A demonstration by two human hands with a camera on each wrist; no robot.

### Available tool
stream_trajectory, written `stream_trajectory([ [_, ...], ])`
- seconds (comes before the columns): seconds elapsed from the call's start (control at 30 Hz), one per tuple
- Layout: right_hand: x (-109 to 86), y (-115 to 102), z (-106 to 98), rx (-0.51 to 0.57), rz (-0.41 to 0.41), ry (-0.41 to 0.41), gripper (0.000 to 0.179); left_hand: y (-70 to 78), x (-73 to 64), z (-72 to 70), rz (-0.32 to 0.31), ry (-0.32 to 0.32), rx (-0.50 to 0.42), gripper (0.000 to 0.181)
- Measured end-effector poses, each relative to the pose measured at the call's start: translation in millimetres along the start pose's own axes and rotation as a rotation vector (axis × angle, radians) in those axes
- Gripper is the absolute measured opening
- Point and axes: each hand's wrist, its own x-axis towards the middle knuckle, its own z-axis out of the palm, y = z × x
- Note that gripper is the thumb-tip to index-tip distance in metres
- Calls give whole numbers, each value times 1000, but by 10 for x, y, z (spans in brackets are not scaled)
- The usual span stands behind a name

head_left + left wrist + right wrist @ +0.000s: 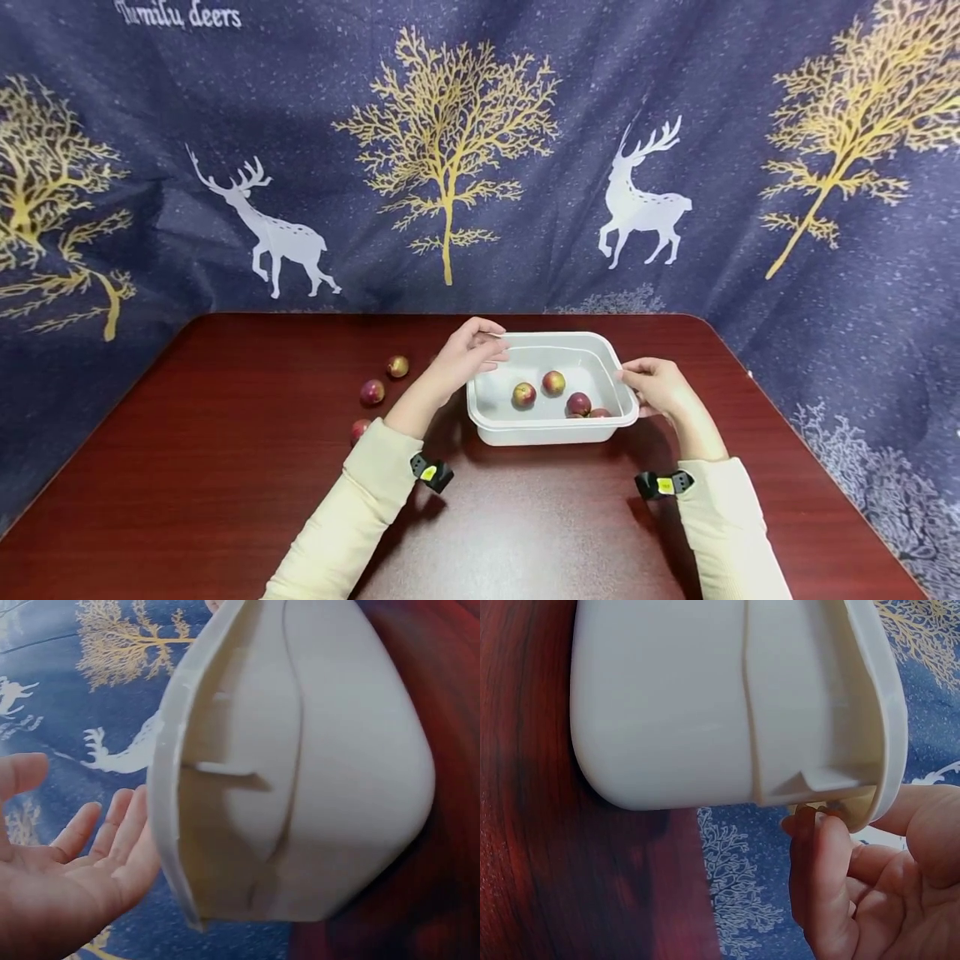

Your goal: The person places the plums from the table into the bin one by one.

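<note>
A white plastic tub (pixel 551 435) stands on the table with several small red-and-yellow apples (pixel 553 383) lying in it. At its right end my right hand (pixel 660 386) pinches the rim, thumb on top and fingers curled underneath; the right wrist view shows this grip on the rim (pixel 892 742) closely. My left hand (pixel 468 354) is over the tub's left end, its fingers relaxed and holding nothing. From the left wrist view, that hand (pixel 82 877) lies palm up beside the tub's rim (pixel 166 772), fingers apart and thumb away from it.
Left of my left forearm, a few more small apples lie on the dark red wooden table (pixel 225 467), among them a red one (pixel 372 392) and a yellowish one (pixel 397 367). Behind the table hangs a blue cloth (pixel 525 250) printed with deer and trees.
</note>
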Motion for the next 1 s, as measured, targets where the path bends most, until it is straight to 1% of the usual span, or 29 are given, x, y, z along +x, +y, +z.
stream_trajectory([
  [0.2,15,-4,17,5,-8,-8,42,46,-118,-93,56,77,139,30],
  [0.37,19,9,11,-7,-3,-11,42,97,-179,-164,85,113,237,28],
  [0.5,26,24,0,-15,4,-16,42,131,-203,-236,98,130,276,28],
  [0.6,31,18,-1,-16,-3,-18,42,145,-221,-325,84,152,281,29],
  [0.73,20,1,-11,-28,-9,-21,43,153,-253,-456,31,185,287,31],
  [0.8,12,-6,-17,-31,-8,-21,43,158,-275,-516,10,202,303,32],
  [1.0,-11,-10,-2,-35,-16,-28,43,155,-343,-685,-24,234,363,36],
])
